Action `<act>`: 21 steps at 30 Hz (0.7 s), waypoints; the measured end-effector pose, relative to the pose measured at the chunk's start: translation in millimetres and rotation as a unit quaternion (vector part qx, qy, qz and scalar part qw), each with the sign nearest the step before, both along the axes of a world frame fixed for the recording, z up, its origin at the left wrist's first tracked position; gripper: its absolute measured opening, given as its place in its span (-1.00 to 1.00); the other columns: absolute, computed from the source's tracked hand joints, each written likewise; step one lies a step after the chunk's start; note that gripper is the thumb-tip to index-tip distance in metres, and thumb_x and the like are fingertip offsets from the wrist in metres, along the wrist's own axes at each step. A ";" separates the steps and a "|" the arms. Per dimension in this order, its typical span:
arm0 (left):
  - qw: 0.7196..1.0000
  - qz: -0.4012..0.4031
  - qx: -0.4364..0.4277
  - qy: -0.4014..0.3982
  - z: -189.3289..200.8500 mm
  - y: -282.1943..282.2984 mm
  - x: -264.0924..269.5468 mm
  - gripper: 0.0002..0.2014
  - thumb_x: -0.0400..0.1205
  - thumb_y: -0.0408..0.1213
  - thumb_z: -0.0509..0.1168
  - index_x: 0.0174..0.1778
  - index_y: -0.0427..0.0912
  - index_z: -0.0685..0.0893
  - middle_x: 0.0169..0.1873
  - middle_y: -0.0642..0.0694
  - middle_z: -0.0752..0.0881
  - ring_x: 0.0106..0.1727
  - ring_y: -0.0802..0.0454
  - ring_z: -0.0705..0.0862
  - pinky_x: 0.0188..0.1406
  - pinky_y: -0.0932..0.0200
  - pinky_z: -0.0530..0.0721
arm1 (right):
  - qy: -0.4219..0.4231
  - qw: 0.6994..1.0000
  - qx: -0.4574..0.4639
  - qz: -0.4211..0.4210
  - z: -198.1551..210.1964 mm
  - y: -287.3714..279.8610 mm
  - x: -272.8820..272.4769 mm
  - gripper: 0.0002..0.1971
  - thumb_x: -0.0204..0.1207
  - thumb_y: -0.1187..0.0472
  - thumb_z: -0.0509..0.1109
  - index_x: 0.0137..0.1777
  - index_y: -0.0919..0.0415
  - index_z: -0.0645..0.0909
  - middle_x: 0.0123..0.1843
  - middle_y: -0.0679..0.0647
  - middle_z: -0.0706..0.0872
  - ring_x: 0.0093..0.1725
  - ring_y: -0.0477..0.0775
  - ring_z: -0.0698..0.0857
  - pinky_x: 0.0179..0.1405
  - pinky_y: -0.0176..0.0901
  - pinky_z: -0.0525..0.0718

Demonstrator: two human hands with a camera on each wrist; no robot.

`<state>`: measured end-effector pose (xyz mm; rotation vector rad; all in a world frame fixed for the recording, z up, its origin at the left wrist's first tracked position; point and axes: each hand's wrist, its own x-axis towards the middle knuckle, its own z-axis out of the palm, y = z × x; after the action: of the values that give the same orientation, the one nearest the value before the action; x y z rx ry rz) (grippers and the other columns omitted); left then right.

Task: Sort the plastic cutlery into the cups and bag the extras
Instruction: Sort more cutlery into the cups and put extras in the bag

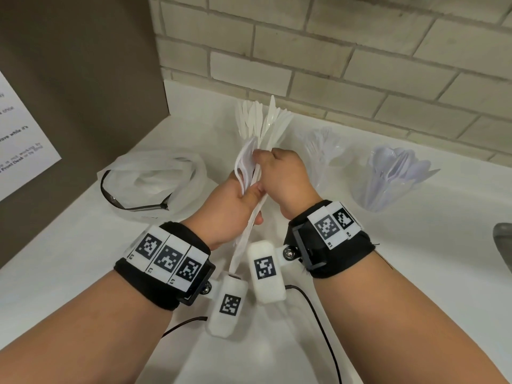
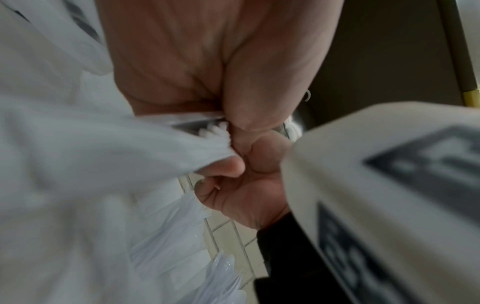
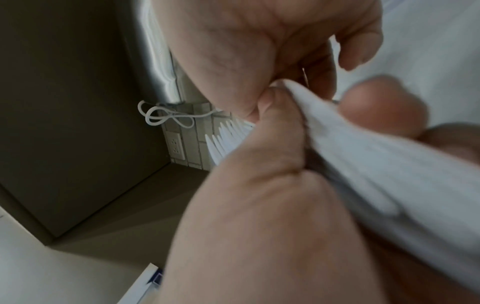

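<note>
Both hands hold one bundle of white plastic cutlery (image 1: 260,126) upright above the white counter (image 1: 83,259), tips fanned toward the wall and handles pointing down at me. My left hand (image 1: 245,194) grips the bundle from the left. From the right, my right hand (image 1: 263,164) curls its fingers round the same pieces slightly higher. In the left wrist view fork tines (image 2: 215,131) poke out past the palm. Right of the hands stand a clear cup of forks (image 1: 324,151) and a clear cup of spoons (image 1: 393,178). A white plastic bag (image 1: 155,181) lies open at the left.
A brown cabinet side (image 1: 83,79) with a paper notice (image 1: 16,139) walls off the left. The brick wall (image 1: 332,51) runs along the back. A metal sink edge (image 1: 504,245) shows at the far right. Thin black cables (image 1: 318,306) trail from the wrist cameras.
</note>
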<state>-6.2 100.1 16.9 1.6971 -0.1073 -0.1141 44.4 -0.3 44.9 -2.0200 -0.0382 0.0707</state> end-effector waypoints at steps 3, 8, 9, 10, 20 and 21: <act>0.999 -0.017 0.040 -0.025 1.7 0.2 -3.0 -0.82 0.73 -0.10 0.13 0.21 -0.03 0.47 -0.44 0.13 0.56 -0.55 0.26 0.56 -0.48 0.40 0.52 | 0.001 0.999 0.036 -0.022 6.5 -3.9 4.4 -0.69 0.64 0.14 0.18 -0.37 0.08 0.45 -0.31 0.04 0.59 -0.27 0.06 0.59 -0.17 -0.04 0.64; 0.998 -0.018 0.050 -0.031 0.7 2.1 -2.7 -0.95 0.72 -0.12 0.15 -0.02 0.04 0.47 -0.59 0.18 0.56 -0.59 0.28 0.49 -0.53 0.41 0.48 | -0.004 0.998 0.054 -0.034 14.4 -9.3 11.4 -0.68 0.66 0.13 0.19 -0.36 0.12 0.48 -0.40 -0.03 0.56 -0.44 -0.10 0.53 -0.46 -0.32 0.47; 0.998 -0.017 0.050 -0.034 0.1 2.2 -2.5 -0.94 0.73 -0.12 0.15 -0.05 0.06 0.46 -0.62 0.21 0.56 -0.60 0.27 0.49 -0.54 0.42 0.47 | -0.005 0.998 0.053 -0.033 14.5 -9.4 11.7 -0.68 0.66 0.12 0.19 -0.35 0.13 0.49 -0.39 -0.03 0.57 -0.43 -0.09 0.54 -0.44 -0.31 0.49; 0.998 -0.014 0.050 -0.034 -0.2 1.9 -2.9 -0.94 0.73 -0.13 0.14 -0.06 0.06 0.46 -0.63 0.22 0.56 -0.60 0.27 0.48 -0.55 0.42 0.47 | -0.008 0.998 0.054 -0.033 14.8 -9.6 11.5 -0.68 0.66 0.12 0.19 -0.35 0.13 0.50 -0.38 -0.02 0.58 -0.41 -0.08 0.55 -0.42 -0.30 0.50; 1.000 -0.003 -0.015 0.019 -7.8 1.9 -5.4 -0.83 0.72 -0.14 0.15 0.07 -0.10 0.60 -0.45 -0.03 0.52 -0.46 0.03 0.45 -0.46 0.16 0.49 | -0.060 0.973 0.178 -0.132 31.1 -17.0 19.4 -0.69 0.71 0.16 0.11 -0.24 0.17 0.55 -0.41 0.07 0.71 -0.28 0.14 0.72 0.01 0.21 0.77; 0.999 -0.006 -0.021 0.025 -9.3 2.4 -5.6 -0.80 0.73 -0.15 0.15 0.11 -0.14 0.60 -0.48 0.00 0.50 -0.48 0.03 0.41 -0.49 0.17 0.46 | -0.076 0.961 0.218 -0.151 39.5 -21.8 20.8 -0.71 0.72 0.17 0.09 -0.18 0.20 0.54 -0.48 0.08 0.71 -0.33 0.16 0.73 -0.04 0.21 0.77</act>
<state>-11.9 102.5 7.5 1.6501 -0.0830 -0.1624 65.2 -22.1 84.5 -1.5654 0.1469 -0.2673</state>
